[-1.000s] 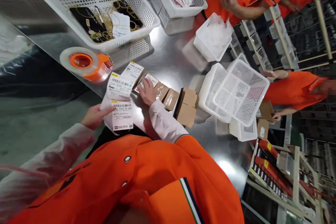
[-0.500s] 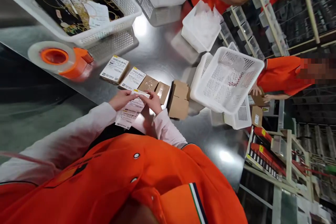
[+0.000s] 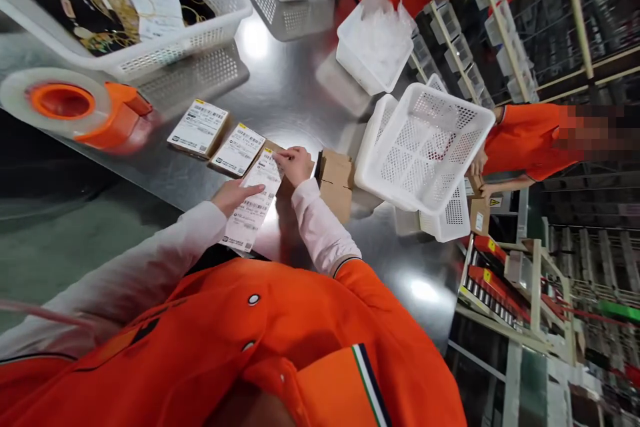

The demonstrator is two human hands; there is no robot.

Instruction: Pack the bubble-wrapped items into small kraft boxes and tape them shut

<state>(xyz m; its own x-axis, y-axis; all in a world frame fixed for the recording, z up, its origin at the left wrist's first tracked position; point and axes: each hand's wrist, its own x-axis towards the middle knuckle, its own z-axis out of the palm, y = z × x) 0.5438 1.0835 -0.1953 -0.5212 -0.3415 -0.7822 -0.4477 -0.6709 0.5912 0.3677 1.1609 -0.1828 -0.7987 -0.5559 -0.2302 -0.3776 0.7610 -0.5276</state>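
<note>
My left hand (image 3: 236, 195) grips a strip of printed white labels (image 3: 251, 209) at its side, thumb on top. At the strip's upper end, my right hand (image 3: 296, 163) pinches the top label's corner. Under and beyond that end are small brown boxes, mostly hidden by the strip and my right hand. Two labelled boxes, one at the left (image 3: 199, 127) and one nearer my hands (image 3: 237, 149), lie on the metal table (image 3: 285, 73). An unfolded brown carton (image 3: 336, 185) stands just right of my right hand.
An orange tape dispenser (image 3: 113, 117) lies at the left table edge. Behind it stands a large white basket (image 3: 123, 65) with jewellery-like items. Stacked white baskets (image 3: 425, 150) and a tub of clear bags (image 3: 375, 47) are at the right. People in orange work beyond the table.
My right hand has moved up and away from my left, with the strip now stretched between them over the boxes. The view has shifted, so the table items appear further left.
</note>
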